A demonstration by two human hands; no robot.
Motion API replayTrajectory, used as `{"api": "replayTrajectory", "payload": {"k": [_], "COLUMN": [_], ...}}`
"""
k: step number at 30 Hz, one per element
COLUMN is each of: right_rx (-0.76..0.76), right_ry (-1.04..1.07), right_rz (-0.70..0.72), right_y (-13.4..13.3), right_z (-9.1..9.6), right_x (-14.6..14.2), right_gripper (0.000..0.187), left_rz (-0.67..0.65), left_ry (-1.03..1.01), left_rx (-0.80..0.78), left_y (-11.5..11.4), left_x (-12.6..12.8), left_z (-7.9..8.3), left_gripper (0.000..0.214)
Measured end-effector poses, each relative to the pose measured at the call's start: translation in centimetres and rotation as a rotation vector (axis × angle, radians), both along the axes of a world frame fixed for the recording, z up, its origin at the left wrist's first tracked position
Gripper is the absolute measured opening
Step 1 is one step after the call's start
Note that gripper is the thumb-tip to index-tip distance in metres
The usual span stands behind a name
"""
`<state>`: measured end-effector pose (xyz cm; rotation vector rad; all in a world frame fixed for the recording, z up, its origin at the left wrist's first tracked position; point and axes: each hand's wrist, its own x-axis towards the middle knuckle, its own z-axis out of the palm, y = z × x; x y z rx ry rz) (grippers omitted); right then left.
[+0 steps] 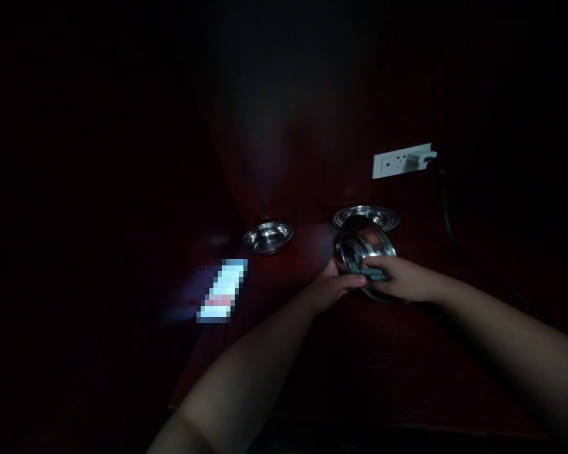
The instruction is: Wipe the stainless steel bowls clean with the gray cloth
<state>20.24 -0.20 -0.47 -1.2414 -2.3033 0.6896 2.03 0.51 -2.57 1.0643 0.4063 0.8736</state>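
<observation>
A shiny steel bowl (366,243) is tilted up above the dark red table, its inside partly towards me. My left hand (334,287) grips the bowl's near left rim, thumb over the edge. Pressed against the inside of the bowl is a grey-green cloth (366,271), bunched under the fingers of my right hand (402,277), which is closed on it. Just behind the held bowl lie steel plates (390,217), partly hidden by it. A shallow steel bowl (268,239) sits upright to the left, apart from both hands.
On the left glows a blurred-out, lit screen (223,290), with a thin cable below it. A white socket panel (388,162) on the back wall holds a plug, and its dark cord (445,205) hangs down to the right. The surroundings are very dark.
</observation>
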Motion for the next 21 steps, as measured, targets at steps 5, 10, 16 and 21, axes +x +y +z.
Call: {"api": "replayTrajectory", "payload": {"k": [5,10,16,21], "right_rx": [-0.004,-0.019,-0.009,-0.011], "right_ry": [0.006,0.002,0.017,-0.007], "right_rz": [0.006,0.005,-0.002,-0.012], "right_y": [0.0,-0.01,0.1,0.32], "right_z": [-0.02,0.07,-0.08,-0.43], "right_x": [0.01,-0.01,0.04,0.19], "right_gripper": [0.011,0.013,0.014,0.013], "left_rz": [0.005,0.006,0.0,0.002], "left_ry": [0.002,0.011,0.012,0.01], "left_rx": [-0.003,0.001,-0.009,-0.015], "left_y": [0.05,0.1,0.27,0.28], "left_x": [-0.03,-0.05,-0.09,-0.1], "left_z": [-0.09,-0.14,-0.34,-0.33], "left_gripper": [0.073,0.07,0.069,0.068]}}
